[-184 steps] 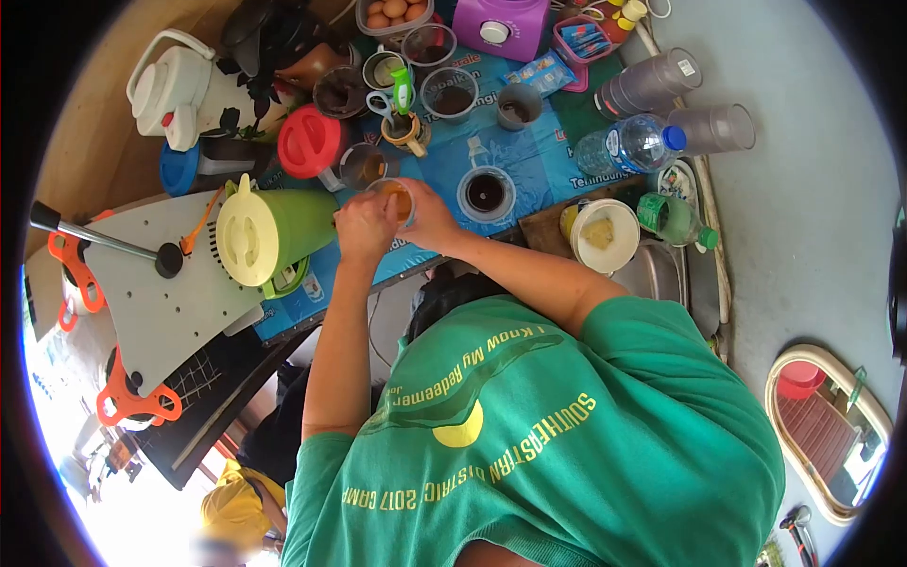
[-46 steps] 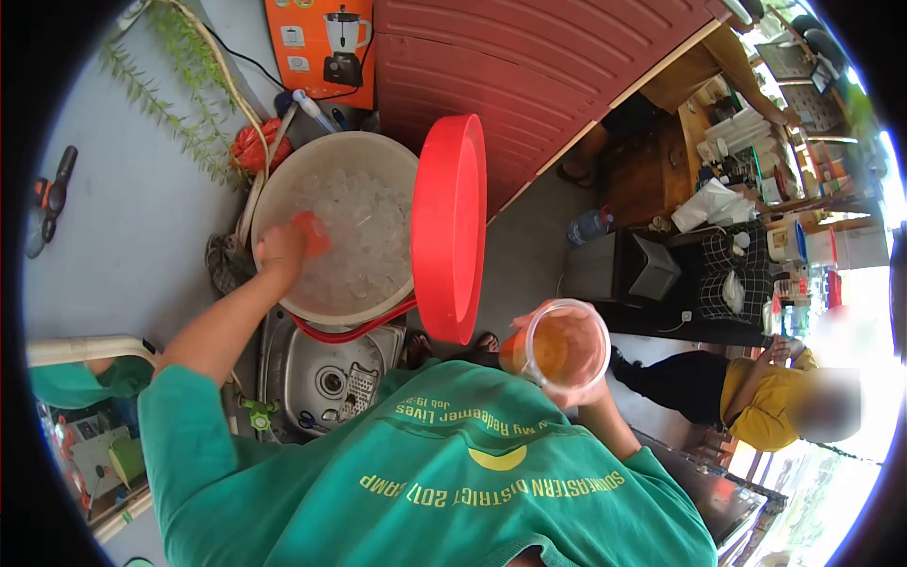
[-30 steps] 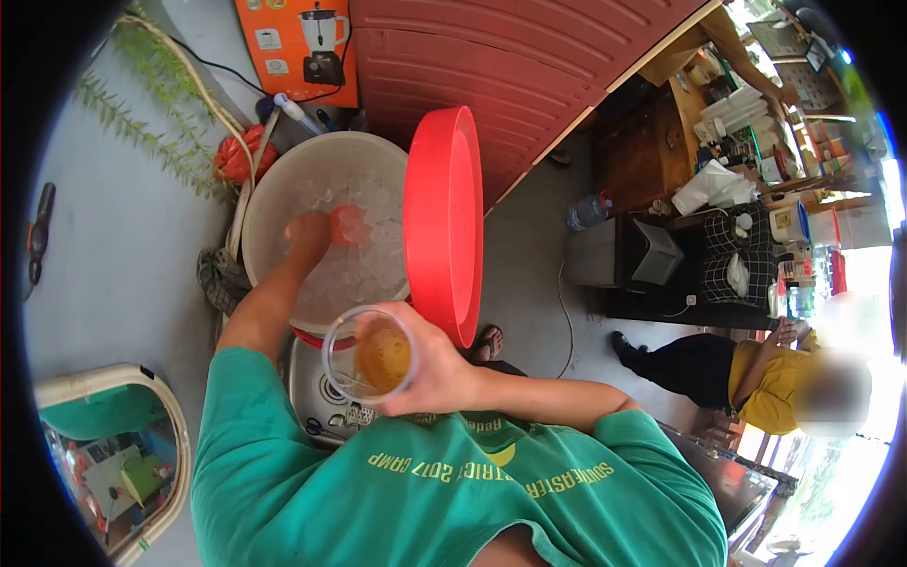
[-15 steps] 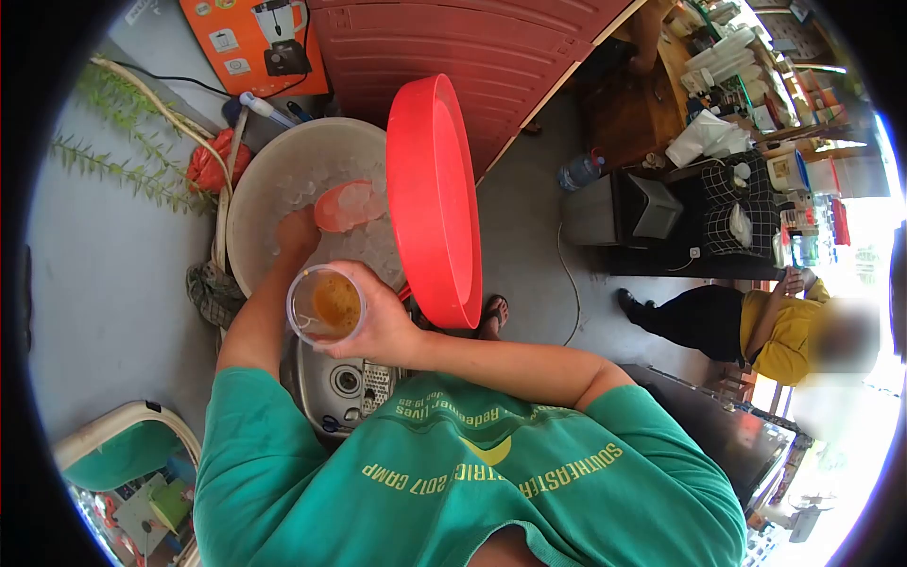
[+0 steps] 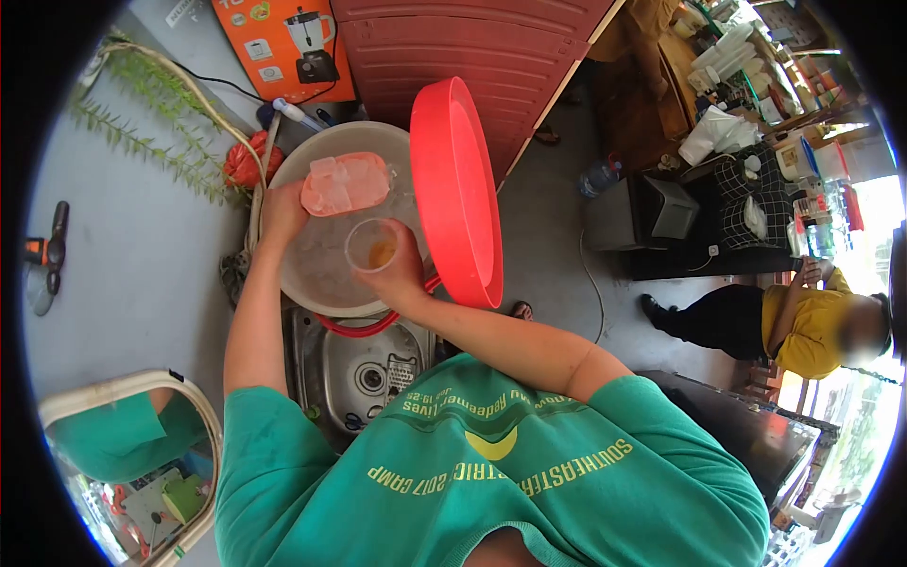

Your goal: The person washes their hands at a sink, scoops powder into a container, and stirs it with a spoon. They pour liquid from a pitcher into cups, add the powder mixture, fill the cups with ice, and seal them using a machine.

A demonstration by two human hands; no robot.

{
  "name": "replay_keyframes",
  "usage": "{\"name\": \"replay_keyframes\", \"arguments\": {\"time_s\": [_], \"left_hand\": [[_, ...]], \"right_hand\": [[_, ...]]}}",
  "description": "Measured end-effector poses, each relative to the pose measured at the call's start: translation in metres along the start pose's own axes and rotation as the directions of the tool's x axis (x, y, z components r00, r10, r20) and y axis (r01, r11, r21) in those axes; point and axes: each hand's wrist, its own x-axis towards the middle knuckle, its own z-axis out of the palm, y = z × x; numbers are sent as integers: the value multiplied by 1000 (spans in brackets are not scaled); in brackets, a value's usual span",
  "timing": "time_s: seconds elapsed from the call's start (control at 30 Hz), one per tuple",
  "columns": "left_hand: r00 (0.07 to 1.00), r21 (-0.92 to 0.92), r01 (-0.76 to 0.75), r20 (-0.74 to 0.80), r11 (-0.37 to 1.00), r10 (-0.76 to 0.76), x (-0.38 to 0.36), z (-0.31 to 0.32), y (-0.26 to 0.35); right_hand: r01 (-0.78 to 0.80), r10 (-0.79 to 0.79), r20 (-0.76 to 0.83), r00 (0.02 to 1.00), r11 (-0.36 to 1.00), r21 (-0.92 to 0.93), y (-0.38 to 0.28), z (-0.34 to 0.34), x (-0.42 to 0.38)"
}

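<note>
My left hand (image 5: 285, 210) grips a translucent orange ice scoop (image 5: 376, 197), which carries several large pieces of ice (image 5: 331, 180). Below the scoop is a large round pale container (image 5: 295, 280) with more ice inside. In my right hand (image 5: 404, 274) is a clear plastic cup (image 5: 363, 234) with some brown liquid at the bottom. The cup is over the container, just below and right of the scoop. A red round lid (image 5: 425, 189) stands on edge at the container's right side, beside my right hand.
A steel sink (image 5: 331, 364) lies between the container and my body. To the left are a wall mirror (image 5: 132, 389) and a hanging plant (image 5: 156, 132). A red panel (image 5: 463, 47) rises behind. A person in a yellow top (image 5: 812, 326) stands at right near a dark counter.
My left hand has lifted the scoop out of the ice, loaded with pieces. My right hand has carried the cup forward and right, over the container.
</note>
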Motion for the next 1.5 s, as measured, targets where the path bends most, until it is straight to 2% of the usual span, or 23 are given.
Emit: {"name": "replay_keyframes", "arguments": {"time_s": [0.07, 0.17, 0.2, 0.3, 0.37, 0.5, 0.6, 0.67, 0.8, 0.87, 0.97, 1.07, 1.27, 1.4, 1.5], "left_hand": [[999, -47, -8, -36, 999, 6, 1, -28, 1], [988, 234, -154, 65, 960, 142, -2, -58, -6], [988, 240, -151, 65, 959, 140, -7, -64, -4], [978, 360, -208, 99, 910, 185, -23, -75, 2], [971, 444, -235, 153, 864, 186, -30, -78, 5], [981, 504, -195, 116, 842, 158, -42, -78, 10], [982, 535, -188, 90, 824, 166, -48, -74, 11], [983, 573, -178, 60, 800, 176, -49, -73, 13], [980, 605, -171, 23, 778, 198, -48, -77, 14], [974, 627, -166, -16, 761, 226, -46, -80, 16], [969, 631, -185, -12, 753, 248, -40, -83, 22], [946, 590, -246, -26, 769, 323, -35, -83, 29], [944, 602, -229, -54, 765, 326, -25, -90, 35], [925, 546, -293, -45, 785, 377, -21, -90, 39], [916, 587, -246, -120, 771, 384, -16, -94, 30]], "right_hand": [[-42, 36, -139, 990, 998, -39, 4, 5, 3], [-79, 67, -174, 983, 995, -60, 4, 11, 10], [-93, 79, -185, 979, 993, -68, 2, 12, 12], [-138, 107, -187, 976, 977, -160, -2, 14, 16], [-154, 97, -180, 979, 929, -337, -4, 17, 19], [-141, 87, -152, 985, 906, -399, -3, 20, 18], [-172, 144, -99, 985, 903, -394, 12, 24, 18], [7, -62, -196, 979, 963, -270, 27, 31, 20], [-33, -19, -158, 987, 947, -321, 24, 28, 18], [-26, 5, -116, 993, 983, -183, 22, 26, 18], [31, -48, -123, 991, 990, -136, 26, 27, 21], [61, -79, -130, 988, 989, -134, 29, 26, 20], [115, -133, -155, 979, 987, -115, 29, 23, 20], [88, -89, -107, 990, 996, -16, 30, 20, 20], [91, -91, -152, 984, 996, -2, 33, 22, 22]]}}
